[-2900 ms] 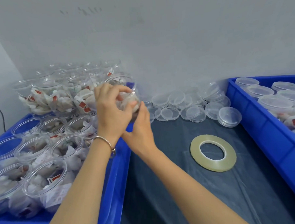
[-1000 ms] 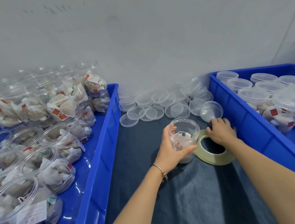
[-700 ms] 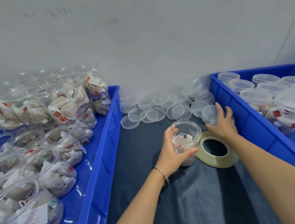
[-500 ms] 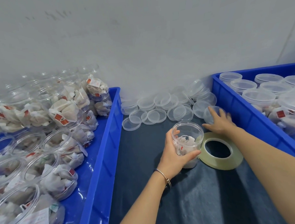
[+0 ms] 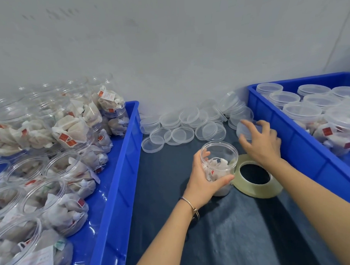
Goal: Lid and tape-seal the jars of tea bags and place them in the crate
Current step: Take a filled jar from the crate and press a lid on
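— Grey wall behind, dark mat below, blue crates on both sides?
— Yes. Left crate packed with open jars of tea bags; right crate holding lidded ones.
— And the jar?
— Upright on the mat, open-topped, touching the tape roll. Gripped by the left hand, fingers and thumb curled round its side.
— Right hand?
— Over a clear lid beside the right crate, fingers curled onto its edge. More loose lids heaped along the wall.
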`<action>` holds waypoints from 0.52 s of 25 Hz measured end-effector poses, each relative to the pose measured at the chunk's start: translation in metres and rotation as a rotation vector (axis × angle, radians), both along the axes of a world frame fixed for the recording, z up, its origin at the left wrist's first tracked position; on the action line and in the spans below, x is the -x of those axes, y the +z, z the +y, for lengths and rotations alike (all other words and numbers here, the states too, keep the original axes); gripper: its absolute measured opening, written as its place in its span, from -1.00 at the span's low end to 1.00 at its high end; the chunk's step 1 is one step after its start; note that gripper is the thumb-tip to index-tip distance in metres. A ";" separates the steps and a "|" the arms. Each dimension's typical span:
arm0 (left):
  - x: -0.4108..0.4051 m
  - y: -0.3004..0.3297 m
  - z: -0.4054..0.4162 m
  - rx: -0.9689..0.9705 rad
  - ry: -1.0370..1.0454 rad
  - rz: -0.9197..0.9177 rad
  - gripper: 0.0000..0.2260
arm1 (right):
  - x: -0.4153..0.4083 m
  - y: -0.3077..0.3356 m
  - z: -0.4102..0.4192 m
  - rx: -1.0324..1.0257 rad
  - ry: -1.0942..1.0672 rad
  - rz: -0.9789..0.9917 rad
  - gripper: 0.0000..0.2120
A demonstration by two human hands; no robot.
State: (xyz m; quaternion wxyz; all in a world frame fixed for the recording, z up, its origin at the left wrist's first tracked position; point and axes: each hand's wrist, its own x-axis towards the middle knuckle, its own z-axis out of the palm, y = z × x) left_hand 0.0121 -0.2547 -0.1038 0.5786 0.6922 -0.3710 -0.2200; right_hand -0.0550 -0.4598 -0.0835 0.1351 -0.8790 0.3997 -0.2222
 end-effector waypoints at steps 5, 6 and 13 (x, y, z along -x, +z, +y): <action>0.000 0.003 0.001 0.004 -0.004 -0.007 -0.25 | -0.002 0.021 0.001 -0.060 0.019 -0.070 -0.52; 0.001 0.003 0.001 0.004 -0.009 0.001 -0.26 | 0.000 0.022 -0.004 -0.147 0.007 -0.100 -0.53; 0.004 0.005 0.003 0.011 -0.018 0.019 -0.27 | 0.014 0.034 -0.007 -0.482 0.087 -0.503 -0.62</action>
